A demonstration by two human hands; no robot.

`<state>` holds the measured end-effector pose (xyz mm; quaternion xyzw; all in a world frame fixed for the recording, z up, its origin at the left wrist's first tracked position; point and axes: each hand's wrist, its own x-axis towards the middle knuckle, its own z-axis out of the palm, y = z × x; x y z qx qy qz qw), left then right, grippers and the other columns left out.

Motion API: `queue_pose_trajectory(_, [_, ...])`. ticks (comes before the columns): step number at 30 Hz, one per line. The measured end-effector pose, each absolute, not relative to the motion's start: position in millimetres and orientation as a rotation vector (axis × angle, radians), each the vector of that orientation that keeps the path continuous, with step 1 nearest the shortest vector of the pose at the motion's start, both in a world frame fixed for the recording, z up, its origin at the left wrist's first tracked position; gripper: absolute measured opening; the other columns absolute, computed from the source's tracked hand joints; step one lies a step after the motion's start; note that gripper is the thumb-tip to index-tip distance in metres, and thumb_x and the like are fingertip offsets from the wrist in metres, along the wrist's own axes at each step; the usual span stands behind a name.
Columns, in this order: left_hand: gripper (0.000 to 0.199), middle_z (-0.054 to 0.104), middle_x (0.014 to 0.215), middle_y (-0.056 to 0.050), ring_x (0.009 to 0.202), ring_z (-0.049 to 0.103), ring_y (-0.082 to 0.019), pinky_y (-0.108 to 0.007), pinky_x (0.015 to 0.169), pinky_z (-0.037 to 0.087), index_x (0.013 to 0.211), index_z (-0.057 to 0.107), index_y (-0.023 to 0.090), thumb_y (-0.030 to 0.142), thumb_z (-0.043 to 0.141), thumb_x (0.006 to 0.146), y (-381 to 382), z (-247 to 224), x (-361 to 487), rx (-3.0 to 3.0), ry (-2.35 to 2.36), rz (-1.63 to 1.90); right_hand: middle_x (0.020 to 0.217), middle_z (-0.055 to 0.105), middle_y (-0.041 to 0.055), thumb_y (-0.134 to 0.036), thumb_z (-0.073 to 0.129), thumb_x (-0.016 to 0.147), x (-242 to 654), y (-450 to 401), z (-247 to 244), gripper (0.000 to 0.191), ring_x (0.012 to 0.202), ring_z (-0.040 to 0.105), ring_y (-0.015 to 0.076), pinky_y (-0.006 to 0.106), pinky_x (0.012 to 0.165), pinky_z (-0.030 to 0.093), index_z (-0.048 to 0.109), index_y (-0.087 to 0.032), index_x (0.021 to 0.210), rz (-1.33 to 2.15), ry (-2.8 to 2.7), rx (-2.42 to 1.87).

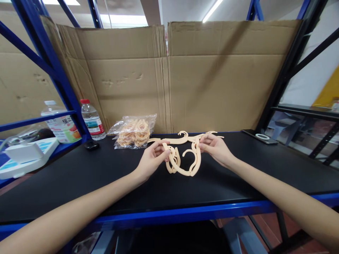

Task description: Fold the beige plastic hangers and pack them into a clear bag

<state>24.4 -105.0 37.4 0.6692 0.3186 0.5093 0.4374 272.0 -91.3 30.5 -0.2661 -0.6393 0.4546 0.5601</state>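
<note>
A cream plastic folding hanger (182,171) is held up over the black tabletop, bent into a U shape with its hook in the middle. My left hand (153,158) pinches its left arm, and my right hand (215,148) pinches the top of its right arm. Another cream folded piece (173,165) shows beside my left fingertips; whether it joins the held hanger I cannot tell. Behind both hands, an unfolded cream hanger (180,140) lies on the table. To its left sits a clear plastic bag (135,132) full of cream hanger pieces.
A red-capped water bottle (92,120) and a small black object (91,145) stand at the back left. Beyond the blue frame are a larger bottle (62,123) and a white device (29,155). A phone-like slab (261,137) lies back right. Cardboard (212,77) walls the rear.
</note>
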Motion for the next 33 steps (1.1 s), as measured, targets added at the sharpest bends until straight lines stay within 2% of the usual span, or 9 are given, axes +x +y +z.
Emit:
queue_pose_trajectory(2, [0.036, 0.058, 0.071, 0.000, 0.064, 0.058, -0.012, -0.026, 0.062, 0.051, 0.103, 0.056, 0.014, 0.031, 0.068, 0.074, -106, 36, 26, 1.679, 0.785, 1.242, 0.081, 0.063, 0.0022, -0.035, 0.073, 0.074, 268, -94, 28, 0.024, 0.074, 0.061, 0.0140, 0.030, 0.070, 0.053, 0.057, -0.017, 0.077, 1.116, -1.584, -0.605])
queue_pose_trajectory(5, [0.037, 0.058, 0.071, 0.000, 0.066, 0.059, -0.013, -0.026, 0.062, 0.053, 0.104, 0.054, 0.013, 0.031, 0.068, 0.075, -107, 33, 27, 1.688, 0.770, 1.227, 0.087, 0.065, 0.0044, -0.036, 0.068, 0.080, 263, -100, 27, 0.021, 0.082, 0.062, 0.0153, 0.032, 0.078, 0.052, 0.063, -0.016, 0.086, 1.251, -1.727, -0.560])
queue_pose_trajectory(12, [0.042, 0.064, 0.081, -0.004, 0.073, 0.062, -0.016, -0.029, 0.066, 0.055, 0.111, 0.052, 0.014, 0.032, 0.067, 0.077, -109, 32, 28, 1.706, 0.748, 1.242, 0.107, 0.063, 0.0088, -0.036, 0.061, 0.086, 258, -115, 37, 0.036, 0.090, 0.061, 0.0168, 0.031, 0.077, 0.052, 0.061, -0.019, 0.117, 1.375, -1.954, -0.482])
queue_pose_trajectory(14, [0.041, 0.065, 0.082, -0.005, 0.075, 0.063, -0.017, -0.029, 0.067, 0.056, 0.110, 0.053, 0.014, 0.033, 0.068, 0.076, -109, 32, 28, 1.700, 0.742, 1.250, 0.108, 0.062, 0.0089, -0.036, 0.062, 0.085, 258, -115, 37, 0.037, 0.088, 0.061, 0.0162, 0.031, 0.077, 0.052, 0.060, -0.019, 0.118, 1.366, -1.957, -0.476])
queue_pose_trajectory(20, [0.032, 0.066, 0.087, -0.007, 0.076, 0.063, -0.017, -0.029, 0.067, 0.055, 0.099, 0.057, 0.013, 0.032, 0.069, 0.076, -113, 35, 30, 1.710, 0.735, 1.244, 0.093, 0.065, 0.0055, -0.033, 0.062, 0.085, 258, -113, 35, 0.035, 0.083, 0.061, 0.0141, 0.028, 0.075, 0.051, 0.061, -0.020, 0.117, 1.322, -1.951, -0.512])
queue_pose_trajectory(27, [0.030, 0.065, 0.099, -0.009, 0.087, 0.063, -0.020, -0.029, 0.070, 0.055, 0.100, 0.057, 0.014, 0.033, 0.066, 0.078, -113, 36, 31, 1.745, 0.736, 1.221, 0.121, 0.053, 0.0087, -0.030, 0.063, 0.085, 257, -116, 36, 0.036, 0.088, 0.060, 0.0136, 0.027, 0.077, 0.051, 0.060, -0.023, 0.119, 1.328, -1.986, -0.460])
queue_pose_trajectory(33, [0.030, 0.065, 0.103, -0.009, 0.087, 0.065, -0.021, -0.032, 0.073, 0.057, 0.098, 0.059, 0.014, 0.040, 0.060, 0.082, -113, 36, 31, 1.729, 0.739, 1.093, 0.121, 0.055, 0.0089, -0.031, 0.066, 0.083, 259, -115, 33, 0.041, 0.094, 0.060, 0.0158, 0.031, 0.082, 0.050, 0.058, -0.023, 0.122, 1.330, -2.000, -0.458])
